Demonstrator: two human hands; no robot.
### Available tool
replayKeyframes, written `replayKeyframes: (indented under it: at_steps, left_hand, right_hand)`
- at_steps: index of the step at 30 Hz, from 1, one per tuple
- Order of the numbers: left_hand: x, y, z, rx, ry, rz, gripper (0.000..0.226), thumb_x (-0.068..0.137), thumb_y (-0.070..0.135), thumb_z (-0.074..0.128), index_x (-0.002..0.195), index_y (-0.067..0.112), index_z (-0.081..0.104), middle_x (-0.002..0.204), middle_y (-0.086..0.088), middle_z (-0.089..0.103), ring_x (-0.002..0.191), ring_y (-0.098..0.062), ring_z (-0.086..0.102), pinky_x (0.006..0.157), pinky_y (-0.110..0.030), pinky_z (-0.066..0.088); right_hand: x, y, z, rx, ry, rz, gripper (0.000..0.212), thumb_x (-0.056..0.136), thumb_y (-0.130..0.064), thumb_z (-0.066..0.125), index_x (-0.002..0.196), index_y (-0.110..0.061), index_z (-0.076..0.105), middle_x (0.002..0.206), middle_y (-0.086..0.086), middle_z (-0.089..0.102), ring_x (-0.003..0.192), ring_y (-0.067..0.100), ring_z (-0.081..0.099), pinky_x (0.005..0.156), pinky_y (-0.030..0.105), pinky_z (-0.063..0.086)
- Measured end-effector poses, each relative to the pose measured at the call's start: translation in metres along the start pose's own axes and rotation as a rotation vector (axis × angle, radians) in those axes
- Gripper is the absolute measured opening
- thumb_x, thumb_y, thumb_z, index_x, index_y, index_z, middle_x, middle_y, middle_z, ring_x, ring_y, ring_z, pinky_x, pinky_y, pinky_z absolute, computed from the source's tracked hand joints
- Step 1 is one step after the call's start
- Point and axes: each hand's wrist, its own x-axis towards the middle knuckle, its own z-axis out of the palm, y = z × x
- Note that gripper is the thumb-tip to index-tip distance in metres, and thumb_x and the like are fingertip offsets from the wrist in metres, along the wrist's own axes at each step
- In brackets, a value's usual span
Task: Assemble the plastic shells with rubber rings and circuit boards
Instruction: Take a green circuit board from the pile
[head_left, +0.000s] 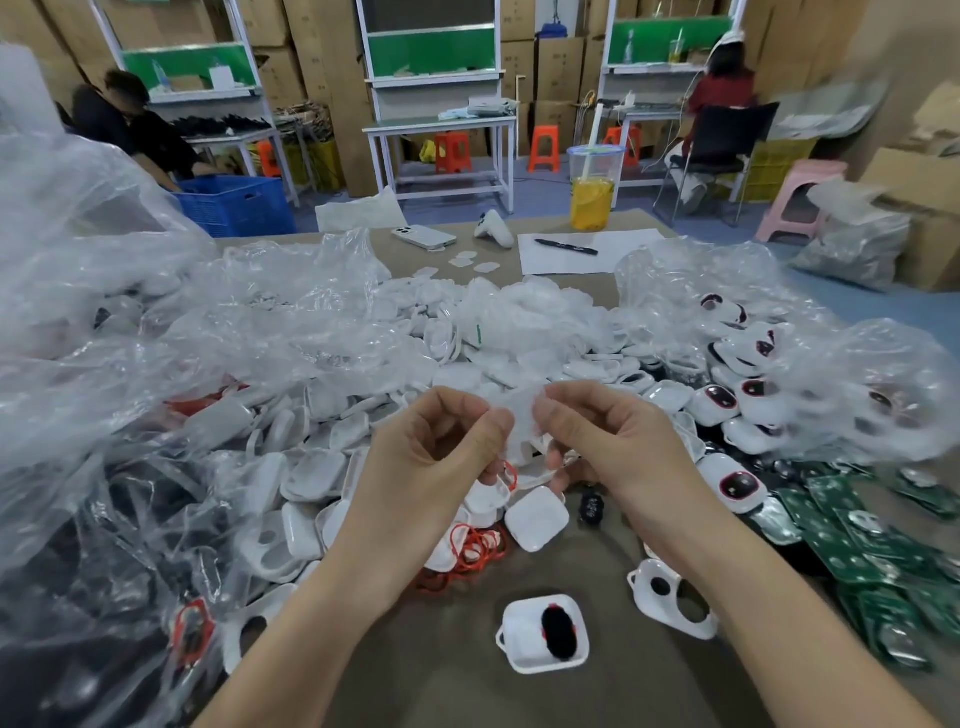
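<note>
My left hand (441, 441) and my right hand (608, 441) hold one white plastic shell (522, 421) between them above the table's middle; the shell is blurred. A red rubber ring (510, 475) hangs under my left fingers. More red rings (475, 553) lie in a loose heap just below. White shells (332, 441) are piled to the left and behind. Green circuit boards (857, 540) are stacked at the right. A shell with a black part inside (543, 634) lies near the front, and a shell with two holes (672, 597) lies beside my right forearm.
Crumpled clear plastic bags (156, 338) cover the left and the right of the table. Assembled shells with dark red-rimmed windows (737, 405) sit at the right. A phone (423, 236), a pen on paper (566, 247) and a drink cup (592, 192) stand at the back. Two people work at benches beyond.
</note>
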Motion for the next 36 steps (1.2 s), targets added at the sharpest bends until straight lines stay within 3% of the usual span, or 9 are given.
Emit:
replayKeyframes:
  at_steps: [4,9,14,17,21,24,26,29,36]
  left_hand:
    - [-0.001,-0.003,0.001,0.087,0.085,0.059,0.020,0.090,0.027,0.071,0.077,0.014,0.064,0.063,0.003,0.067,0.060,-0.005,0.062,0.060,-0.011,0.047]
    - [-0.001,-0.002,0.005,0.105,0.051,0.124,0.020,0.095,0.028,0.067,0.082,0.013,0.066,0.067,0.007,0.068,0.060,-0.004,0.064,0.060,-0.013,0.048]
    - [-0.004,-0.005,0.004,0.214,-0.058,0.153,0.024,0.100,0.047,0.051,0.101,0.036,0.073,0.071,0.015,0.064,0.063,-0.001,0.057,0.061,-0.013,0.045]
    - [-0.006,-0.010,0.001,0.549,0.020,0.291,0.015,0.096,0.051,0.058,0.110,0.047,0.063,0.087,0.021,0.060,0.080,0.001,0.059,0.068,-0.008,0.042]
    - [-0.005,-0.015,-0.005,0.863,-0.017,0.542,0.032,0.090,0.056,0.058,0.108,0.030,0.065,0.125,0.013,0.047,0.109,-0.005,0.052,0.075,-0.017,0.046]
    - [-0.003,-0.017,-0.004,0.980,-0.012,0.680,0.031,0.093,0.045,0.060,0.102,0.017,0.069,0.116,0.002,0.059,0.093,-0.012,0.061,0.072,-0.015,0.038]
    - [-0.002,-0.020,-0.003,0.987,-0.002,0.746,0.024,0.096,0.035,0.063,0.099,0.012,0.069,0.107,0.002,0.063,0.085,-0.016,0.064,0.072,-0.018,0.043]
    - [-0.005,-0.023,-0.003,0.914,0.011,0.733,0.015,0.096,0.028,0.066,0.098,0.013,0.069,0.105,0.006,0.062,0.089,-0.015,0.064,0.072,-0.026,0.049]
    - [-0.016,-0.023,-0.001,0.717,-0.079,0.538,0.019,0.096,0.041,0.061,0.101,0.023,0.066,0.112,0.019,0.055,0.092,0.003,0.056,0.069,-0.010,0.043]
  right_hand:
    - [-0.005,0.002,0.001,-0.284,0.131,-0.223,0.015,0.088,-0.032,0.075,0.102,-0.038,0.072,0.096,-0.013,0.070,0.071,0.003,0.065,0.058,0.017,0.051]
    - [-0.013,0.003,0.012,-0.260,-0.159,-0.151,0.027,0.078,-0.046,0.080,0.103,-0.038,0.074,0.097,-0.009,0.076,0.095,0.010,0.072,0.081,0.028,0.059]
    - [-0.007,0.004,0.008,-0.112,-0.013,-0.059,0.015,0.088,-0.024,0.074,0.102,-0.019,0.078,0.084,0.001,0.077,0.080,0.013,0.074,0.076,0.023,0.059]
    - [-0.005,0.003,0.007,-0.022,0.027,0.026,0.011,0.089,-0.019,0.072,0.095,-0.014,0.079,0.077,0.003,0.075,0.071,0.015,0.072,0.073,0.025,0.060]
    - [-0.006,-0.002,0.003,0.118,-0.017,0.128,0.031,0.081,-0.027,0.074,0.103,-0.006,0.077,0.086,0.018,0.074,0.075,0.023,0.073,0.077,0.028,0.061]
    - [-0.008,-0.003,0.003,0.114,-0.077,0.166,0.038,0.078,-0.032,0.075,0.107,-0.009,0.077,0.099,0.021,0.073,0.083,0.022,0.073,0.075,0.027,0.060]
    - [-0.008,-0.002,0.001,0.070,-0.089,0.172,0.036,0.076,-0.034,0.076,0.105,-0.013,0.078,0.093,0.014,0.074,0.082,0.019,0.072,0.075,0.027,0.060]
    - [-0.010,-0.002,-0.006,0.037,-0.074,0.184,0.033,0.076,-0.035,0.076,0.101,-0.015,0.079,0.096,0.020,0.074,0.086,0.022,0.073,0.075,0.029,0.060]
    - [-0.013,-0.005,-0.015,-0.022,-0.147,0.179,0.033,0.075,-0.038,0.074,0.101,-0.019,0.080,0.080,0.005,0.073,0.075,0.015,0.071,0.072,0.025,0.058]
